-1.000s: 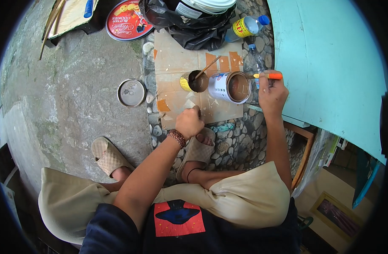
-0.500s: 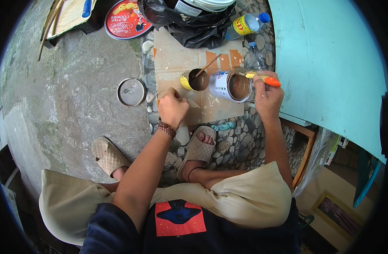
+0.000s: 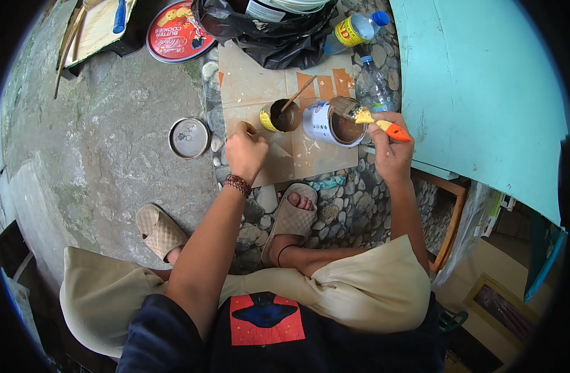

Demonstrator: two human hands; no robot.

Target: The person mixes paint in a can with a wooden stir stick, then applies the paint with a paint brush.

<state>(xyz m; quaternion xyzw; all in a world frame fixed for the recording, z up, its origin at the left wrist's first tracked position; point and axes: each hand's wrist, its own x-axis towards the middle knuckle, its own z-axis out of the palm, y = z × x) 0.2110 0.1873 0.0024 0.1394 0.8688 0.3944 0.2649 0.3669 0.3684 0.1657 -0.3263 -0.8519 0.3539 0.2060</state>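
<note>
My right hand [image 3: 394, 149] is closed round the orange and yellow handle of a paintbrush [image 3: 364, 115]. The brush's dark bristles lie at the rim of a white paint can [image 3: 319, 122] with brown paint inside. To its left stands a smaller yellow can [image 3: 268, 118], also brown inside, with a thin stick [image 3: 300, 91] leaning out of it. My left hand [image 3: 246, 152] is curled over the cardboard's left part, near the yellow can; its fingertips are partly hidden, and what they hold, if anything, cannot be made out.
Cardboard [image 3: 310, 158] lies under the cans. A round lid [image 3: 189, 137] is on the concrete at left. Behind are a red cookie tin lid [image 3: 179, 32], a black plastic bag [image 3: 279, 43], a yellow-labelled bottle [image 3: 352, 31] and a clear bottle [image 3: 376, 84]. A turquoise panel [image 3: 478, 93] stands right.
The brush has swung left, so its bristles now show over the white can's rim. The whole view has shifted slightly; my left hand stays curled.
</note>
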